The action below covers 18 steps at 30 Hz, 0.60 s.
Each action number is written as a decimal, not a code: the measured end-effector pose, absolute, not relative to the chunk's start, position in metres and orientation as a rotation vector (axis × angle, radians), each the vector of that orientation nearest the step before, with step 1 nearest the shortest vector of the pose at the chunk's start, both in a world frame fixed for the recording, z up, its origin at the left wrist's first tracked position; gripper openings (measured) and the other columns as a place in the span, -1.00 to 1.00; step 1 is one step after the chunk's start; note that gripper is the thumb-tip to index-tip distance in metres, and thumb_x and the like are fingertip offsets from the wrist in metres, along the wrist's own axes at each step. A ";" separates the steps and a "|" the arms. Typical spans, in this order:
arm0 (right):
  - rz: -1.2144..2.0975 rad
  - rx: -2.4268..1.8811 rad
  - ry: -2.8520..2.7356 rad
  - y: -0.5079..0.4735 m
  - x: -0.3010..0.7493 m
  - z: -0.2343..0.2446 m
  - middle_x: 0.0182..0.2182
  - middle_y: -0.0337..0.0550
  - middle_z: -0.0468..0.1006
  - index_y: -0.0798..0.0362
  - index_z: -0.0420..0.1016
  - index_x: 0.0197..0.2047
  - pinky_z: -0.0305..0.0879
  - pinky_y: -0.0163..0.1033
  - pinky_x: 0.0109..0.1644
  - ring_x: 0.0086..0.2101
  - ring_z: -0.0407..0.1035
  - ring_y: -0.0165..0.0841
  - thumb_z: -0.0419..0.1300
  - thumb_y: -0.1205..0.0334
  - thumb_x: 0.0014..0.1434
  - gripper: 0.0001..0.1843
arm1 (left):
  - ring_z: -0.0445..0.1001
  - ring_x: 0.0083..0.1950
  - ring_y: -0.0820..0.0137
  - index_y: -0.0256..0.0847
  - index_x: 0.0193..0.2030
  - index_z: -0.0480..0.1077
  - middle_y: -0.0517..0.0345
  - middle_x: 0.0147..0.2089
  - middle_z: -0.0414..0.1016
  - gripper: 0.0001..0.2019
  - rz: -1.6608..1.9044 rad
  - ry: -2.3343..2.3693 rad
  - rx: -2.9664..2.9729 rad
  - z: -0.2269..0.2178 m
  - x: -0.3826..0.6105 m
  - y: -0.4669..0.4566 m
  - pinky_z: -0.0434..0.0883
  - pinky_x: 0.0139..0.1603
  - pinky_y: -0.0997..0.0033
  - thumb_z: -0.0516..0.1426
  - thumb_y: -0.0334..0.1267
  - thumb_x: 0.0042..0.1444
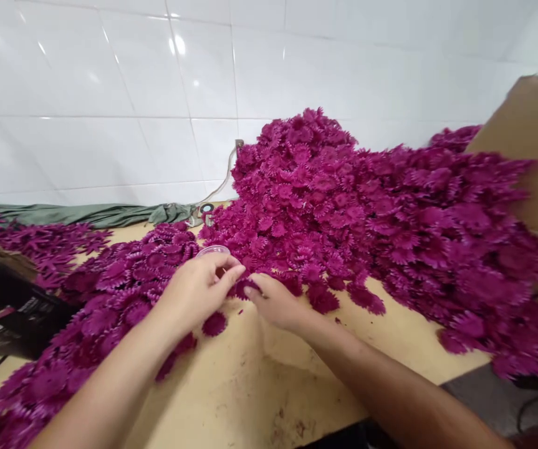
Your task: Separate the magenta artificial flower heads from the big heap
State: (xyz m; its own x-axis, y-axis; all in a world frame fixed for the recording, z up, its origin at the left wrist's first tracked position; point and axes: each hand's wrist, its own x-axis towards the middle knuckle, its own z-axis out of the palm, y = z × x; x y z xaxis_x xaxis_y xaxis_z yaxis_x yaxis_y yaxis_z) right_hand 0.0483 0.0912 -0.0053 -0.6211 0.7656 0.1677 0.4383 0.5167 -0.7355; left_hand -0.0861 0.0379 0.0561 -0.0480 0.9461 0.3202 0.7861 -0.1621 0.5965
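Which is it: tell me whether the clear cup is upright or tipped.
Upright: the clear cup shows its round rim facing up behind the left hand, among purple flowers.

Left hand [201, 284]: bare, uncovered from fingertips to wrist. Left forearm [110, 386]: bare along the entire visible length, down to the lower edge of view. Right hand [275, 304]: bare, uncovered likewise. Right forearm [390, 390]: bare along the entire visible length. Upper arms and clothing: outside the view.
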 end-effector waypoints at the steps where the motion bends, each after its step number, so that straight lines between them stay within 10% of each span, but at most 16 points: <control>1: 1.012 -0.997 -2.199 0.093 0.056 -0.003 -0.50 -0.23 0.29 0.08 0.21 -0.48 0.14 -0.31 -0.34 -0.45 0.20 -0.44 -0.06 0.34 0.15 -0.82 | 0.41 -0.38 0.34 -0.16 -0.40 0.45 0.16 -0.40 0.51 -0.75 0.972 1.827 2.025 0.049 -0.080 0.038 0.27 -0.36 0.41 0.03 -0.08 0.01; 18: 1.053 -1.025 -1.856 0.091 0.096 -0.004 -0.68 -0.33 0.15 0.06 0.09 -0.62 -0.01 -0.35 -0.51 -0.60 0.06 -0.50 -0.13 0.10 0.17 -0.62 | 0.18 -0.60 0.53 -0.24 -0.45 0.31 0.30 -0.61 0.25 -0.69 1.111 1.308 1.242 0.009 -0.026 0.056 0.10 -0.57 0.52 0.11 0.01 -0.14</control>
State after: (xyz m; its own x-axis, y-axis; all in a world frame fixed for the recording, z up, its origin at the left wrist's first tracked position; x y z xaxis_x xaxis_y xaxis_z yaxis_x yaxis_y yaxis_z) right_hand 0.0958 0.0914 -0.0044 -0.3933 0.8932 0.2179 0.2716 0.3393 -0.9006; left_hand -0.0256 0.0561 0.0085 0.0018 0.9982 -0.0597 0.1031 0.0592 0.9929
